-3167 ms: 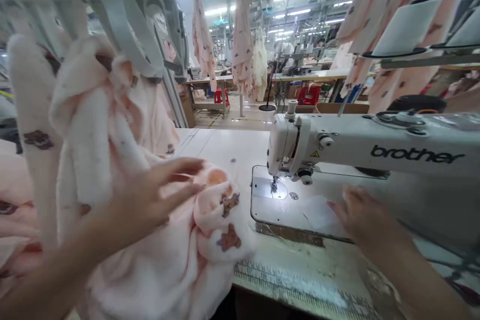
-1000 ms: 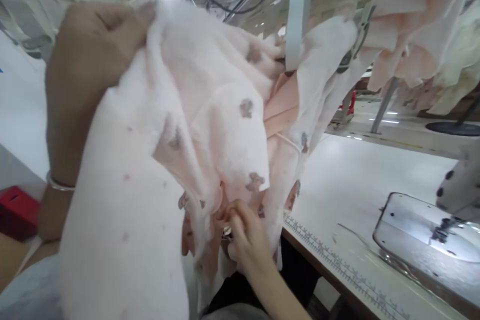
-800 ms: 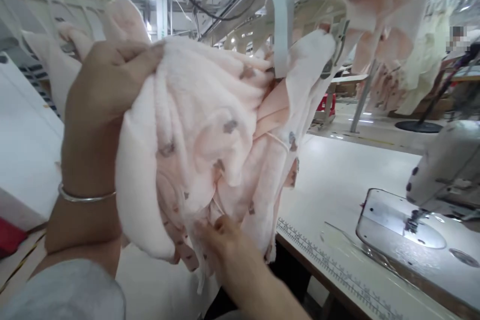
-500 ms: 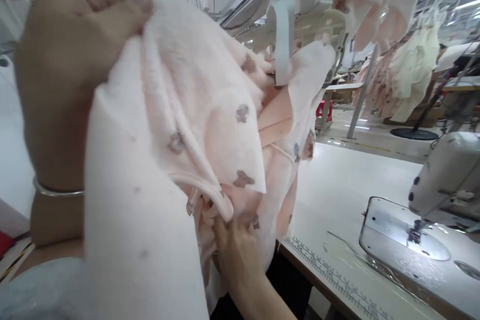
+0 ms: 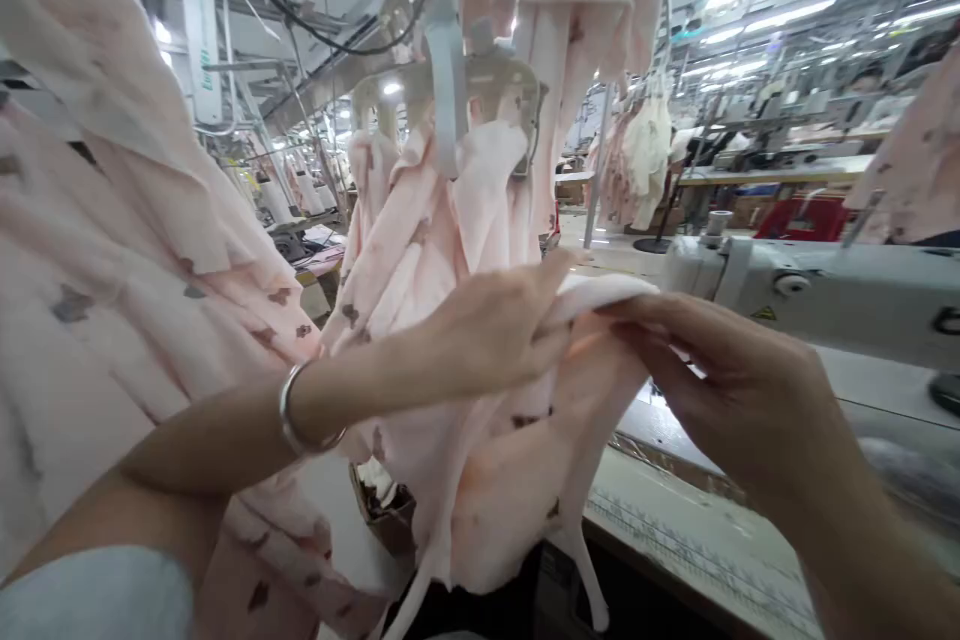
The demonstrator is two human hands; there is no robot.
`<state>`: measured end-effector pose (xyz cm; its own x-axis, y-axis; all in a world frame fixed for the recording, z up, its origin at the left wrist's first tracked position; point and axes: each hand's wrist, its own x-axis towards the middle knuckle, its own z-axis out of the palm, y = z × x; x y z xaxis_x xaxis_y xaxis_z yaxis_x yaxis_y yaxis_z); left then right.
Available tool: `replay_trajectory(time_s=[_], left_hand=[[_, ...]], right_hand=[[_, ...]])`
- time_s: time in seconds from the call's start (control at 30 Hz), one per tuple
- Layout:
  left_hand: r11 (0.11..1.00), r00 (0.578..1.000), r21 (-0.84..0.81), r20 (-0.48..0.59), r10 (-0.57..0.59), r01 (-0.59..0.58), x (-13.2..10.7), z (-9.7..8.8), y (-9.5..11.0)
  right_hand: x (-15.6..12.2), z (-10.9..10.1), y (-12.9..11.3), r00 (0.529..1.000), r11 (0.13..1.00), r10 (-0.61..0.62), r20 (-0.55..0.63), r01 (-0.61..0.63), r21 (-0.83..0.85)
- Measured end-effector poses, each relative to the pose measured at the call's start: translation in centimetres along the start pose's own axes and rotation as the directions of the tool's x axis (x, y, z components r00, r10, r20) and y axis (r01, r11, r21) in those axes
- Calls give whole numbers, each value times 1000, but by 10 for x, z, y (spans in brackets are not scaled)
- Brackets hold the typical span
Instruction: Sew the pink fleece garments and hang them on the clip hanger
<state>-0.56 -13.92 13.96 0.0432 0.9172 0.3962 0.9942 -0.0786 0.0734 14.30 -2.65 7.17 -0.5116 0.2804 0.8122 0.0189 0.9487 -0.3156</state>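
Note:
A fluffy pale pink garment [image 5: 510, 460] printed with small brown bears hangs from a clip hanger [image 5: 450, 90] and drapes down in front of me. My left hand [image 5: 487, 335], a silver bangle on its wrist, pinches a folded edge of the garment at chest height. My right hand [image 5: 720, 370] grips the same edge from the right, fingers closed over the fabric. Both hands hold it in the air above the front edge of the sewing table [image 5: 675, 520].
A white sewing machine [image 5: 825, 295] stands on the table to the right, behind my right hand. More pink fleece [image 5: 112, 300] fills the left side. Other garments [image 5: 637, 150] hang on overhead lines, with work tables and red stools beyond.
My left hand has let go of the big bundle it held high and come down to the middle. Both hands now pinch one edge of the garment together, close to the machine.

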Motion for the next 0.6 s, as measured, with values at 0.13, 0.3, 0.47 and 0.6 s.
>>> replay_trajectory(time_s=[0.13, 0.3, 0.47, 0.6], left_hand=[[979, 986, 202, -158, 44, -12, 63, -4, -5], [962, 963, 272, -259, 73, 0, 95, -11, 1], [941, 953, 312, -301, -29, 128, 83, -15, -1], [965, 911, 204, -406, -71, 165, 47, -32, 10]], right_hand=[[-31, 26, -18, 971, 969, 79, -224, -127, -210], [-93, 83, -62, 919, 886, 372, 132, -394, 244], [-146, 110, -69, 916, 935, 353, -193, -351, 43], [-146, 91, -53, 924, 930, 363, -117, -368, -19]])
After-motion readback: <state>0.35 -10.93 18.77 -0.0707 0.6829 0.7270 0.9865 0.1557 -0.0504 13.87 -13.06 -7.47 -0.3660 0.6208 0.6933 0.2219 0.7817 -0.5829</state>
